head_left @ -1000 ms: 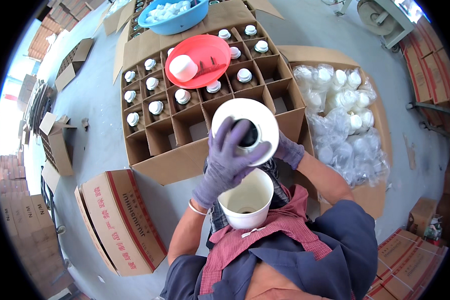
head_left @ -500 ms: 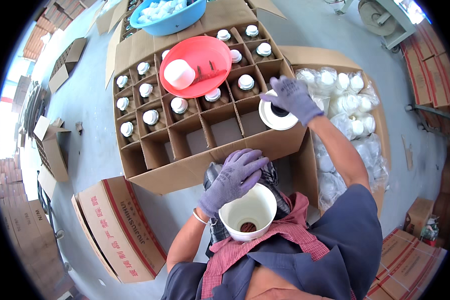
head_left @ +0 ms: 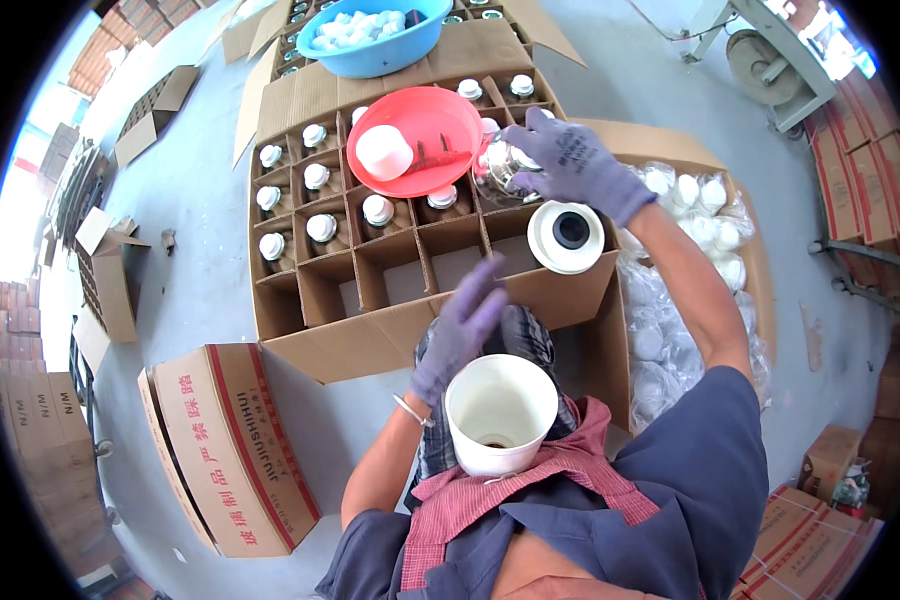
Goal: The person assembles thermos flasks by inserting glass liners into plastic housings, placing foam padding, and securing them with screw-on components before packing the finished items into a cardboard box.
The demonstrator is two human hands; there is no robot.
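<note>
My gloved right hand (head_left: 582,168) is closed around a shiny clear glass bottle (head_left: 502,172) at the right side of the divided cardboard box (head_left: 370,328). The bottle leans over the compartments there. My left hand (head_left: 462,330), slightly blurred, hovers over my lap with its fingers stretched out and holds nothing. Below it, a white tub (head_left: 500,440) stands between my thighs. A white round piece with a black centre (head_left: 552,258) rests on the box's near right corner. White-capped bottles (head_left: 321,228) stand in several compartments; some front compartments hold none.
A red plate (head_left: 435,115) with a white cup and dark slim pieces lies over the bottles. Behind it sits a blue basin (head_left: 370,62) of white pieces. To the right is a carton (head_left: 767,300) of plastic-wrapped white parts; a closed carton (head_left: 232,450) stands at left.
My right hand has left the white round piece, moved up and left, and taken hold of a glass bottle. My left hand has drawn down off the box edge. The view has shifted slightly.
</note>
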